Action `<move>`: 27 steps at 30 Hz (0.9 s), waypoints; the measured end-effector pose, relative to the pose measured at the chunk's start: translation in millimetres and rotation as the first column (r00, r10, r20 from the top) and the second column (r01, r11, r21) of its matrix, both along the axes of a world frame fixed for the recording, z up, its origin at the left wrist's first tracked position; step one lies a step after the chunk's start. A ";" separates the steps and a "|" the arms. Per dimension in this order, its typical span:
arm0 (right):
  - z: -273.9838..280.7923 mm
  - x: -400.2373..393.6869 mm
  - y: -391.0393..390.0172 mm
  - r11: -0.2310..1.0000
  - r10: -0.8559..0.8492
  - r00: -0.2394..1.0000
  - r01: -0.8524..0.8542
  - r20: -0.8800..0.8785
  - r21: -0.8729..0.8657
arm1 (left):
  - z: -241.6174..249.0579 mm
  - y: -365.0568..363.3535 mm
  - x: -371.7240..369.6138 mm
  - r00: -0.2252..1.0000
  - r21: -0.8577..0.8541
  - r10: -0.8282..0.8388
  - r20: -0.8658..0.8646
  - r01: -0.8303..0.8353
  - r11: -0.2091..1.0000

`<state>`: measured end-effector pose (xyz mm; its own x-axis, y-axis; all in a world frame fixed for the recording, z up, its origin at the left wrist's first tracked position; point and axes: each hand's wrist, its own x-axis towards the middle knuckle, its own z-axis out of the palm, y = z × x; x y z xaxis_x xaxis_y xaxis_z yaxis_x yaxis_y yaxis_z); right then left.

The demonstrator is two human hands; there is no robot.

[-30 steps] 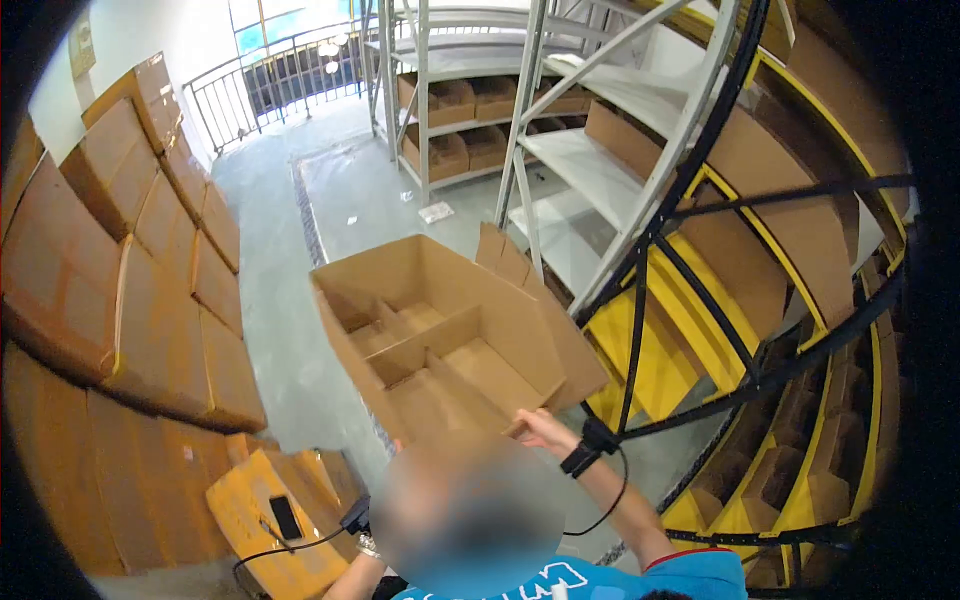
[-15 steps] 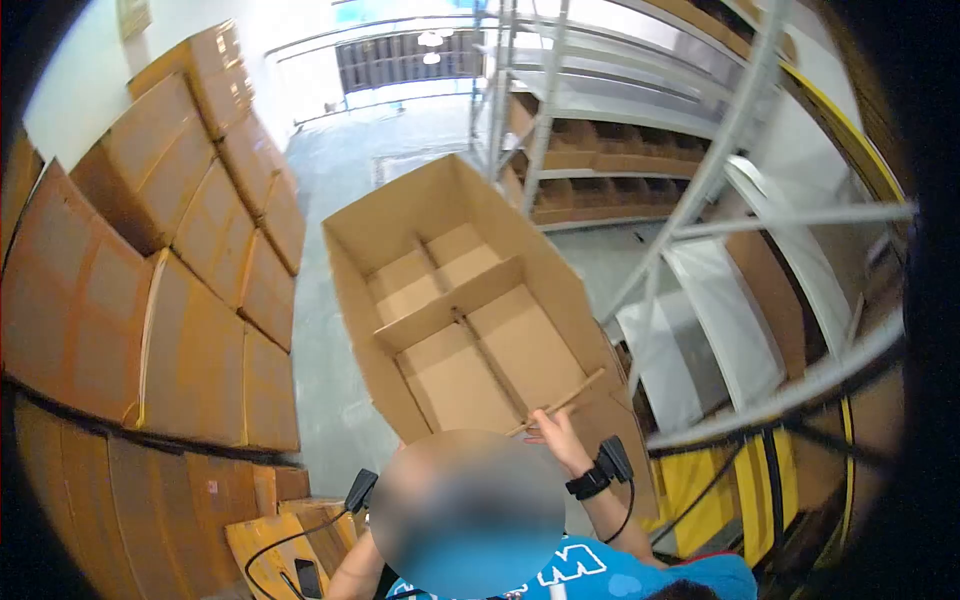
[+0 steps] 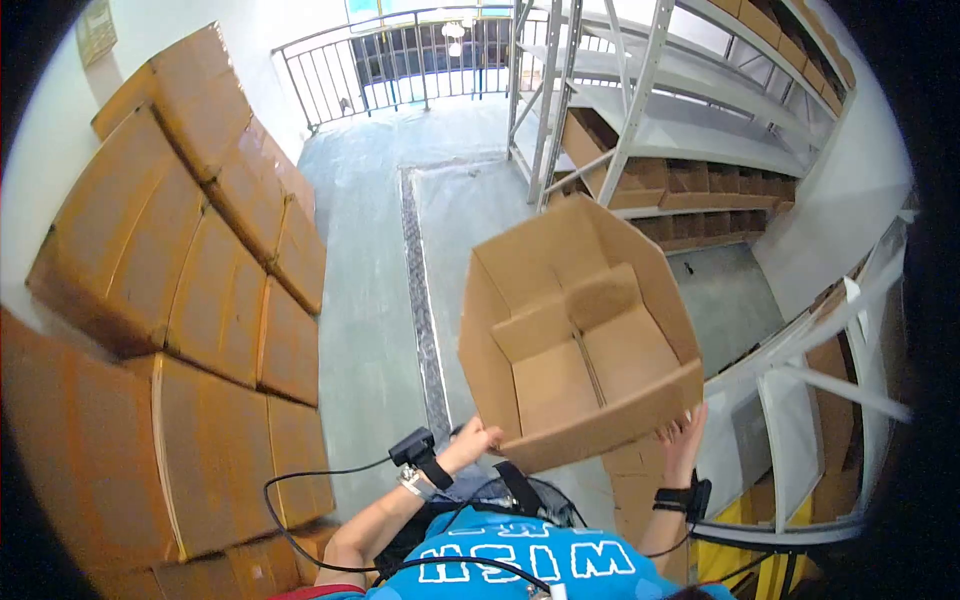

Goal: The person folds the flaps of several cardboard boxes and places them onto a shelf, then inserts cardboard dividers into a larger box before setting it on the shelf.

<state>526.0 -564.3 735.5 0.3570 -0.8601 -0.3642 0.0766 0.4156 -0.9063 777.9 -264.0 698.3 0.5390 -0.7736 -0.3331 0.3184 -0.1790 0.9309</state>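
An open-topped cardboard box [image 3: 600, 428] is between my two hands in the head view, its inside tilted towards me. A cardboard flap or divider [image 3: 522, 332] crosses the inside, and a dark seam runs along the bottom panel. My left hand [image 3: 473, 440] holds the near left corner, fingers closed at the edge. My right hand [image 3: 684, 432] grips the near right corner from outside, with the fingers partly hidden behind the near wall. Both wrists wear black straps with small devices.
Tall stacks of taped cardboard cartons [image 3: 215, 430] stand along the left. Metal shelving [image 3: 640, 100] with open cardboard bins [image 3: 690, 185] rises at the back right. White curved panels and a frame [image 3: 800, 440] lie at the right. A railing [image 3: 400, 70] closes the far end.
The box has shifted right relative to the view and its near wall has come up. My right hand has gone from the near edge to the right corner; my left hand has come into view.
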 end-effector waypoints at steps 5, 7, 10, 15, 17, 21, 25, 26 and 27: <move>33.1 55.2 -16.2 0.991 -0.025 0.994 0.010 -0.109 -0.135 | 41.6 -60.4 105.7 0.968 0.178 -0.249 -0.009 0.247 0.953; 25.4 64.2 -28.8 0.993 0.023 0.998 -0.030 -0.066 -0.112 | 27.4 -86.7 141.8 0.923 0.221 -0.352 0.154 0.315 0.923; 22.3 91.8 -47.5 1.000 0.014 0.999 -0.014 -0.033 -0.005 | 23.5 -125.6 179.8 0.843 0.240 -0.465 0.271 0.409 0.881; 50.5 162.8 -77.2 0.999 -0.046 0.999 0.047 0.017 -0.012 | 23.1 -205.2 234.9 0.840 0.205 -0.535 0.093 0.509 0.836; 62.4 162.9 -99.9 0.995 -0.088 0.995 0.085 -0.049 -0.045 | 26.7 -253.7 255.4 0.824 0.166 -0.566 -0.010 0.560 0.812; 71.0 184.9 -151.2 0.900 -0.279 0.939 0.183 -0.201 -0.397 | 36.0 -335.1 298.5 0.798 0.154 -0.596 0.089 0.580 0.800; 126.8 228.4 -189.9 0.797 -0.407 0.886 0.227 -0.220 -0.560 | 57.6 -430.7 325.3 0.851 -0.055 -0.481 0.213 0.502 0.863; 140.6 239.8 -195.4 0.774 -0.436 0.876 0.250 -0.205 -0.581 | 64.8 -450.9 330.3 0.851 -0.079 -0.463 0.250 0.494 0.866; 148.5 246.8 -203.2 0.759 -0.455 0.865 0.252 -0.212 -0.600 | 71.4 -472.5 335.1 0.852 -0.108 -0.439 0.286 0.484 0.868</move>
<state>772.8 -767.6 884.0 -0.0661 -0.9850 0.1595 -0.2224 -0.1413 -0.9647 1113.0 -736.5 769.7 0.1516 -0.9853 -0.0792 -0.0025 -0.0805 0.9968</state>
